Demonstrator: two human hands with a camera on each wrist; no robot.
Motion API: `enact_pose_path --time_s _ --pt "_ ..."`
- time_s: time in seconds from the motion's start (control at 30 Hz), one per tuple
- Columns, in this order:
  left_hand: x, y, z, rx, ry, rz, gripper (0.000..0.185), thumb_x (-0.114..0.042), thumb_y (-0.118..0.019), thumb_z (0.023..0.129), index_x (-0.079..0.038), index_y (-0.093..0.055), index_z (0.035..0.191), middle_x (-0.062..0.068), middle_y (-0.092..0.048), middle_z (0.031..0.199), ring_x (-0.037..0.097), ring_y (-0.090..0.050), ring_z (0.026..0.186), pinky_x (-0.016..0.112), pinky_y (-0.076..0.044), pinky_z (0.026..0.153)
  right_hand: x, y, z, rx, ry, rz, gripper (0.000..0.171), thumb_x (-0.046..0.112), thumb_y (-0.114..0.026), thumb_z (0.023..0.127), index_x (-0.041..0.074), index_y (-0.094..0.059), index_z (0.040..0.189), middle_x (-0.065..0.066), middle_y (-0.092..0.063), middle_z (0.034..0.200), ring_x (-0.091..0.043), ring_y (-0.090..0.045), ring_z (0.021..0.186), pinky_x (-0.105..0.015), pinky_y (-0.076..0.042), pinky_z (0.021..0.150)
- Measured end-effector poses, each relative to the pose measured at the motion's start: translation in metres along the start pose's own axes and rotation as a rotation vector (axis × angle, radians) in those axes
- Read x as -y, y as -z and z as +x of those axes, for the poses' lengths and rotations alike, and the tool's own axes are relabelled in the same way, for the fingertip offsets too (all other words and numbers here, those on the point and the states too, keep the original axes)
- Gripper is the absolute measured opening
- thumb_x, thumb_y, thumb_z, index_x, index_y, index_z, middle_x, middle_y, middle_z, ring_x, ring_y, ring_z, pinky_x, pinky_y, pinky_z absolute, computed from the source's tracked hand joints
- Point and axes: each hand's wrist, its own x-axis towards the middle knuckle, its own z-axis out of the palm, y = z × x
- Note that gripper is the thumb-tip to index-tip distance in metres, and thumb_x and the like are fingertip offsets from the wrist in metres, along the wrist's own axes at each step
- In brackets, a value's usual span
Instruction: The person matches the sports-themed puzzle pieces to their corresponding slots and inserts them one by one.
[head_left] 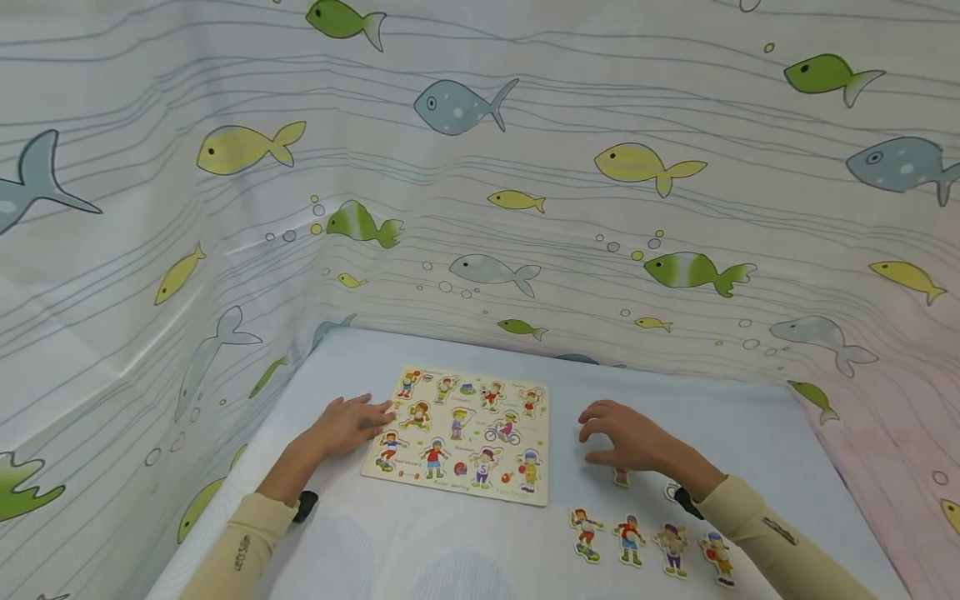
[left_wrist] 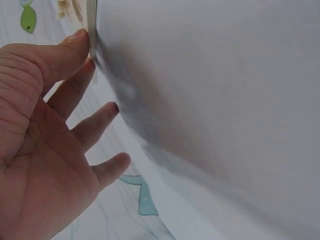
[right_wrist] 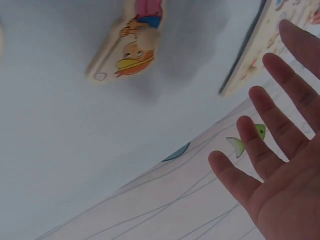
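A flat wooden picture board [head_left: 438, 421] printed with sports children lies on the table. My left hand [head_left: 347, 427] rests at its left edge, fingers extended. In the left wrist view, the thumb and forefinger touch the board's edge [left_wrist: 91, 30], while the other fingers spread apart. To the right of the board, my right hand [head_left: 626, 437] is over the table with loosely bent fingers and nothing held. A golfer-shaped wooden piece [right_wrist: 137, 47] lies near it in the right wrist view; the hand partly hides this piece in the head view.
Several child-shaped pieces, among them a skateboarder [head_left: 586, 535], a child in red and blue [head_left: 629, 540] and a batter [head_left: 672, 550], lie at the front right. A bicycle piece [head_left: 671, 492] shows partly behind the right wrist. Fish-patterned sheeting [head_left: 450, 225] surrounds the table.
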Motion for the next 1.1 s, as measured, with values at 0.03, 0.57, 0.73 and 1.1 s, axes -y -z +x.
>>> enact_pose_path --time_s 0.03,0.57,0.73,1.1 --pt "-0.001 0.001 0.0 0.001 -0.004 0.002 0.035 -0.018 -0.068 0.093 -0.012 -0.067 0.127 0.006 -0.056 0.14 0.048 -0.041 0.133 0.076 -0.023 0.1 -0.003 0.0 -0.004 0.009 -0.012 0.007 0.023 0.029 -0.082 0.082 0.019 -0.074 0.1 -0.006 -0.064 0.123 -0.028 -0.052 0.121 -0.052 -0.045 0.099" --pt "-0.007 0.009 0.0 -0.001 -0.009 -0.033 0.035 -0.015 -0.067 0.093 -0.009 -0.067 0.128 0.009 -0.055 0.141 0.05 -0.039 0.133 0.077 -0.021 0.1 -0.021 -0.001 -0.035 0.063 -0.126 0.016 0.017 0.029 -0.084 0.079 0.021 -0.075 0.09 -0.007 -0.065 0.118 -0.034 -0.052 0.119 -0.056 -0.045 0.098" --pt "-0.006 0.008 -0.001 0.008 -0.003 -0.037 0.035 -0.014 -0.067 0.093 -0.01 -0.067 0.128 0.009 -0.054 0.141 0.05 -0.038 0.134 0.077 -0.02 0.101 -0.027 -0.006 -0.041 0.031 -0.101 -0.017 0.015 0.032 -0.083 0.08 0.022 -0.074 0.086 -0.007 -0.066 0.115 -0.032 -0.055 0.115 -0.054 -0.047 0.095" --pt "-0.005 0.005 -0.001 0.008 0.003 -0.054 0.036 -0.014 -0.067 0.093 -0.01 -0.066 0.129 0.009 -0.054 0.141 0.05 -0.037 0.134 0.077 -0.019 0.101 -0.032 -0.018 -0.044 -0.018 -0.095 -0.064 0.013 0.027 -0.084 0.08 0.022 -0.072 0.083 -0.007 -0.066 0.114 -0.032 -0.057 0.112 -0.053 -0.049 0.093"
